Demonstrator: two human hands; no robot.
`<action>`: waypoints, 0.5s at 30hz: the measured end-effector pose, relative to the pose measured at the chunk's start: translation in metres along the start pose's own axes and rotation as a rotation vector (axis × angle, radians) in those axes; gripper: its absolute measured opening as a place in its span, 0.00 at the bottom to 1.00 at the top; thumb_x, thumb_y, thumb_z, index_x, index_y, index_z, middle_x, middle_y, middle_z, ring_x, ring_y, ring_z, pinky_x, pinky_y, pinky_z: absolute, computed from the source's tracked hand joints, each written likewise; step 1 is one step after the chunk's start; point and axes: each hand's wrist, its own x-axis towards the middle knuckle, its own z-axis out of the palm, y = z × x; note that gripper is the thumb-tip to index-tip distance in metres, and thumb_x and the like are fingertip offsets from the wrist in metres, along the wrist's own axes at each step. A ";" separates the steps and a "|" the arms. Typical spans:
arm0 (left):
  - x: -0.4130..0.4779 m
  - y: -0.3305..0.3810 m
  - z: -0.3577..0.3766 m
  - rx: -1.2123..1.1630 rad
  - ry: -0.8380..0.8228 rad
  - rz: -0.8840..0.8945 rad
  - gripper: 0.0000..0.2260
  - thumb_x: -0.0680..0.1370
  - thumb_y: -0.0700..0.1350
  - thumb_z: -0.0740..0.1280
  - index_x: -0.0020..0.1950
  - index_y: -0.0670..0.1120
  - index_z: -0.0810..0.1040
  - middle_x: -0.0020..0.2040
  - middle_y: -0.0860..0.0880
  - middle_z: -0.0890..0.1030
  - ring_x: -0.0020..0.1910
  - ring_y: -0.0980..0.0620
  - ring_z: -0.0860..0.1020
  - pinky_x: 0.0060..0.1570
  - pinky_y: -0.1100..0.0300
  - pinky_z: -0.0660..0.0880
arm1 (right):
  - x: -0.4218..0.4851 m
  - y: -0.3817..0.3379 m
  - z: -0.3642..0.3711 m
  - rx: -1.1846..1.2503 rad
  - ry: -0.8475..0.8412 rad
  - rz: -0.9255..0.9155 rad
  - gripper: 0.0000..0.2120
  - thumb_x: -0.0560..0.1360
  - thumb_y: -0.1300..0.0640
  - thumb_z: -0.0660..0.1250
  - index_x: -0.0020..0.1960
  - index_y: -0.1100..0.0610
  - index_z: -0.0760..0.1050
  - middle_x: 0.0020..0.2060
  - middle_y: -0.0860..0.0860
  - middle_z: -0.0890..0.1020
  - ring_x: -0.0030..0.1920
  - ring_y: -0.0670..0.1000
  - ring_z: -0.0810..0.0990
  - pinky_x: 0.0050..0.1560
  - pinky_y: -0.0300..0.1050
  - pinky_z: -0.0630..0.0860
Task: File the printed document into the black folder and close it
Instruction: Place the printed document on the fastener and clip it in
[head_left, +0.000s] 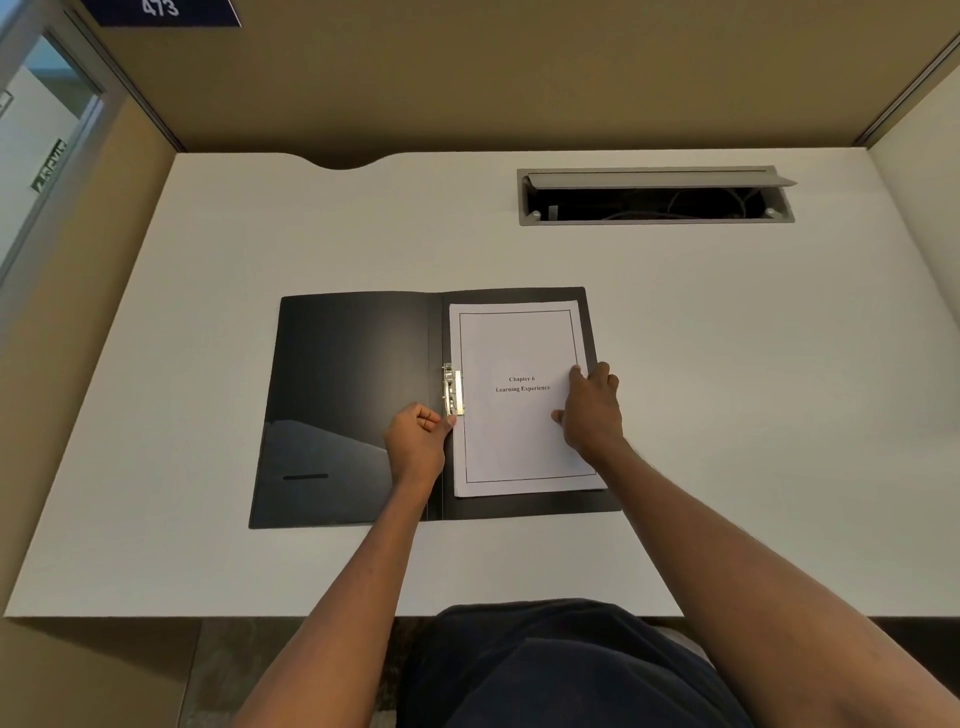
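Both hands are down on the black folder (353, 395), which lies open flat on the white table (727, 364). Left hand (415, 439) is curled up with fingertips pinching at the metal clip (452, 389) by the spine. Right hand (592, 410) is spread, pressing the printed document (519, 441) onto the folder's right half.

The right hand (592, 410) covers part of the printed document's (519, 400) right edge, and the left hand (415, 441) hides the black folder's (353, 395) spine below the metal clip (452, 389). Inside the cable slot (654, 196) near the counter's (727, 364) far edge, the wires are too dark to make out. A blue sign (161, 10) is cut off at the top.
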 end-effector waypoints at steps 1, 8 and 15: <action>0.000 0.000 0.000 0.005 -0.002 0.004 0.09 0.77 0.46 0.76 0.45 0.41 0.82 0.41 0.47 0.84 0.38 0.53 0.80 0.38 0.65 0.75 | -0.001 0.001 0.000 0.016 0.003 0.000 0.35 0.78 0.55 0.72 0.79 0.61 0.60 0.74 0.61 0.62 0.74 0.61 0.63 0.70 0.52 0.71; -0.001 0.001 -0.004 0.030 -0.020 0.023 0.07 0.78 0.46 0.75 0.46 0.43 0.82 0.42 0.48 0.84 0.39 0.55 0.79 0.38 0.66 0.74 | -0.005 0.010 0.005 0.184 0.059 -0.021 0.36 0.75 0.58 0.75 0.77 0.59 0.60 0.68 0.59 0.66 0.70 0.60 0.66 0.66 0.53 0.72; -0.001 0.002 -0.018 0.066 -0.011 0.105 0.04 0.81 0.42 0.71 0.50 0.42 0.83 0.45 0.47 0.84 0.43 0.53 0.80 0.46 0.62 0.79 | -0.021 0.007 0.011 0.167 0.168 -0.062 0.36 0.76 0.54 0.73 0.78 0.58 0.59 0.75 0.59 0.63 0.75 0.60 0.64 0.71 0.53 0.69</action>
